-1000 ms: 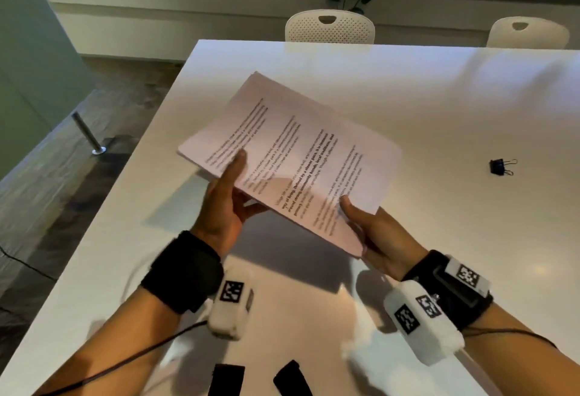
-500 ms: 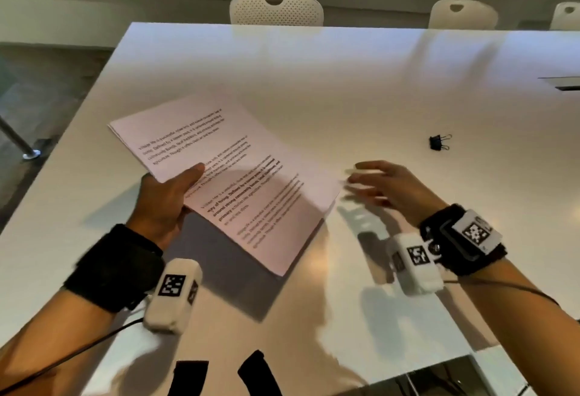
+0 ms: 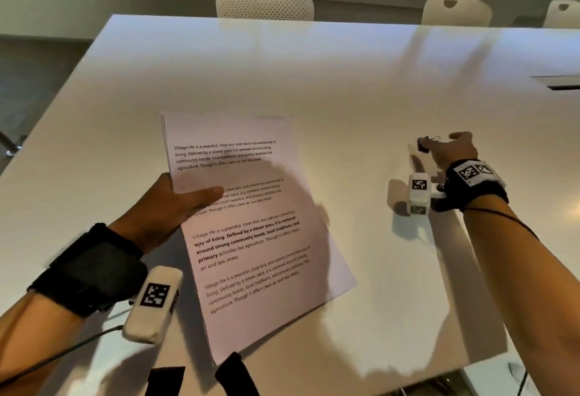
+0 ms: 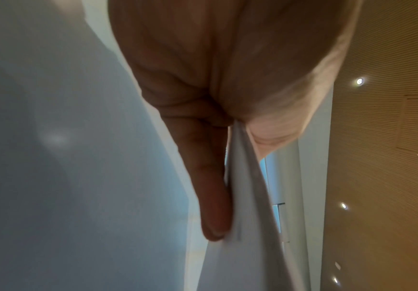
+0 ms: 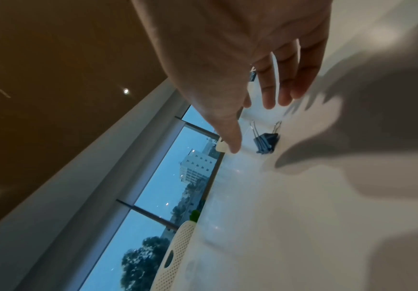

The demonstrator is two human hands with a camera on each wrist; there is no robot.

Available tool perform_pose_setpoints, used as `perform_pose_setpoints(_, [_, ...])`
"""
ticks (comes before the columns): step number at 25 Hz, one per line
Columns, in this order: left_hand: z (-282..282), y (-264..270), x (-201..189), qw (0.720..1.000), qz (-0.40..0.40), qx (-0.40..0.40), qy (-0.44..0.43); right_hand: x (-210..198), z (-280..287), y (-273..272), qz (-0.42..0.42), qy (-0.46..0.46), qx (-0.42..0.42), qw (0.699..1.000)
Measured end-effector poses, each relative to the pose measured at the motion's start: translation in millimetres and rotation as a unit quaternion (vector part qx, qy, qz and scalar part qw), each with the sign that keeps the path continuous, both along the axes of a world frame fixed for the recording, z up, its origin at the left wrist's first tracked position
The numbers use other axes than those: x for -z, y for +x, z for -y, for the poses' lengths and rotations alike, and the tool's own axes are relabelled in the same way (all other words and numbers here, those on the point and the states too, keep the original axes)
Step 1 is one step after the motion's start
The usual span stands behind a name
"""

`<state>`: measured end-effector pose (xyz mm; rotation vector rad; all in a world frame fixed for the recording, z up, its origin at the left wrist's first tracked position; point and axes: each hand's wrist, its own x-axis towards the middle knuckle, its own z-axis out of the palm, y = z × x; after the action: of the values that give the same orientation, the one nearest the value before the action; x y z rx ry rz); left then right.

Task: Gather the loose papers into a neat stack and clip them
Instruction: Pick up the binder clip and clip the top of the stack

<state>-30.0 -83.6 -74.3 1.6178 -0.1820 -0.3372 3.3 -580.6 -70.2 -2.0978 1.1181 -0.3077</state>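
A stack of printed papers [image 3: 251, 226] is lifted above the white table [image 3: 345, 81]. My left hand [image 3: 188, 204] grips its left edge, thumb on top and fingers hidden beneath. In the left wrist view the fingers [image 4: 212, 187] press against the underside of the paper stack [image 4: 250, 206]. A black binder clip [image 3: 423, 144] lies on the table to the right. My right hand [image 3: 445, 147] hovers at the clip with straight, spread fingers. In the right wrist view the binder clip [image 5: 266, 141] sits just past the thumb and fingertips of my right hand [image 5: 250, 126], apparently untouched.
White perforated chairs [image 3: 265, 1] [image 3: 455, 11] stand along the table's far side. Two black objects [image 3: 235, 373] poke in at the bottom edge. The table's near right corner ends close to my right forearm.
My right hand let go of the papers and reached right to the binder clip. The left hand alone now holds the stack, which has swung round to face me.
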Motion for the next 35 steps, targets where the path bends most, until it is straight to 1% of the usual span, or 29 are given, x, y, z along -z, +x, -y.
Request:
perform_pose_setpoints(3, [-1,3,3,1.000,0.010,0.011,0.000,11,14,13,-0.036,-0.024,-0.018,0.999])
perform_pose_setpoints(6, [-7,3,4,1.000,0.003,0.017,-0.003,20,16,17,-0.015,-0.099,-0.033,0.994])
perform_pose_setpoints(7, [-10,3,4,1.000,-0.001,0.015,-0.003,20,14,19,-0.004,-0.110,-0.039,0.993])
perform_pose_setpoints(9, [-16,3,5,1.000,-0.006,0.009,0.000,18,5,20,0.023,-0.104,-0.032,0.994])
perform_pose_setpoints(11, [-22,2,8,1.000,-0.015,0.003,0.005,15,-12,20,0.046,-0.074,-0.045,0.995])
perform_pose_setpoints(12, [-25,1,9,1.000,-0.019,0.001,0.007,12,-25,19,0.059,-0.040,-0.070,0.995])
perform_pose_setpoints(13, [-27,-1,11,1.000,-0.022,0.000,0.008,8,-42,16,0.088,0.018,-0.101,0.991])
perform_pose_setpoints(14, [-29,-2,13,1.000,-0.025,0.002,0.010,2,-64,10,0.126,0.105,-0.130,0.978])
perform_pose_setpoints(15, [-31,-3,14,1.000,-0.028,0.003,0.011,-4,-90,3,0.163,0.198,-0.157,0.954])
perform_pose_setpoints(16, [-34,-5,15,0.999,-0.032,0.004,0.013,-13,-122,-9,0.172,0.269,-0.193,0.928])
perform_pose_setpoints(17, [-37,-6,17,0.999,-0.036,0.006,0.013,-21,-155,-22,0.157,0.311,-0.240,0.906])
perform_pose_setpoints(19, [-44,-7,19,0.999,-0.048,0.015,0.015,-28,-212,-47,0.093,0.333,-0.360,0.866])
perform_pose_setpoints(20, [-48,-8,19,0.998,-0.054,0.024,0.018,-25,-237,-58,0.059,0.344,-0.415,0.840])
perform_pose_setpoints(22, [-54,-11,18,0.997,-0.057,0.044,0.038,-17,-276,-78,-0.001,0.360,-0.505,0.785])
perform_pose_setpoints(23, [-55,-13,17,0.996,-0.054,0.052,0.057,-10,-289,-85,-0.019,0.350,-0.536,0.768])
perform_pose_setpoints(24, [-56,-16,15,0.994,-0.048,0.055,0.076,-4,-298,-90,-0.027,0.329,-0.557,0.762])
perform_pose_setpoints(25, [-57,-18,14,0.993,-0.037,0.048,0.096,0,-305,-92,-0.031,0.304,-0.568,0.764])
perform_pose_setpoints(27, [-59,-21,12,0.991,-0.027,0.029,0.125,4,-310,-92,-0.036,0.257,-0.573,0.777])
perform_pose_setpoints(28, [-61,-22,12,0.991,-0.030,0.025,0.126,5,-311,-92,-0.042,0.243,-0.571,0.783])
perform_pose_setpoints(31, [-66,-19,11,0.991,-0.042,0.012,0.128,1,-311,-94,-0.057,0.213,-0.579,0.785])
perform_pose_setpoints(35, [-72,-15,5,0.990,-0.054,-0.017,0.127,-5,-314,-94,-0.071,0.200,-0.579,0.787])
